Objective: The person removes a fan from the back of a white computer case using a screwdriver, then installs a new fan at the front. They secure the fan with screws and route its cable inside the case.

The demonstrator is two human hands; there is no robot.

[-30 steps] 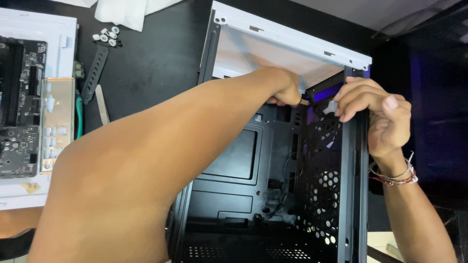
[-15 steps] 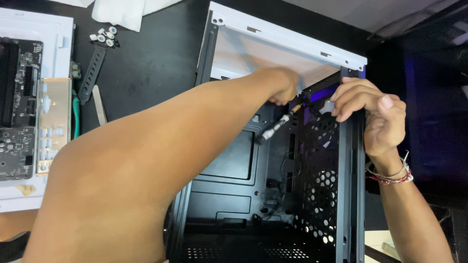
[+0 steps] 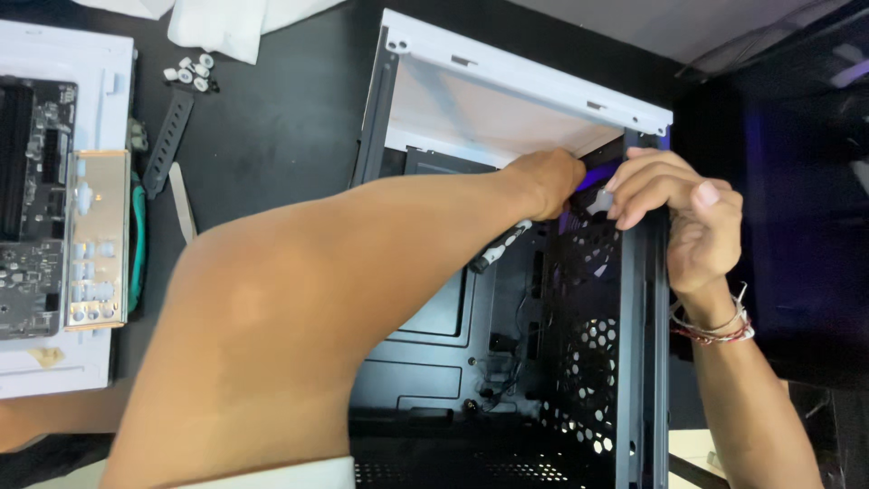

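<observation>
An open black computer case (image 3: 453,362) with a white top panel (image 3: 507,86) stands in front of me. My left arm reaches across into it. My left hand (image 3: 548,181) is a closed fist near the upper rear corner, and a black and silver screwdriver (image 3: 498,247) slants down-left from under it. My right hand (image 3: 674,213) curls over the top of the perforated black rear panel (image 3: 588,299). Its fingertips pinch a small white part (image 3: 599,201) right beside the left fist. A beaded bracelet (image 3: 720,326) sits on the right wrist.
At the left, a motherboard (image 3: 32,208) lies on a white box (image 3: 63,54) with a silver port shield (image 3: 95,240) beside it. Small white screws (image 3: 190,72), a black slot strip (image 3: 170,140) and white paper (image 3: 226,23) lie on the black table. Cables (image 3: 507,362) hang inside the case.
The screwdriver has come into sight below my left fist and now slants further down-left. My right hand's fingers have closed a little tighter at the panel's top edge.
</observation>
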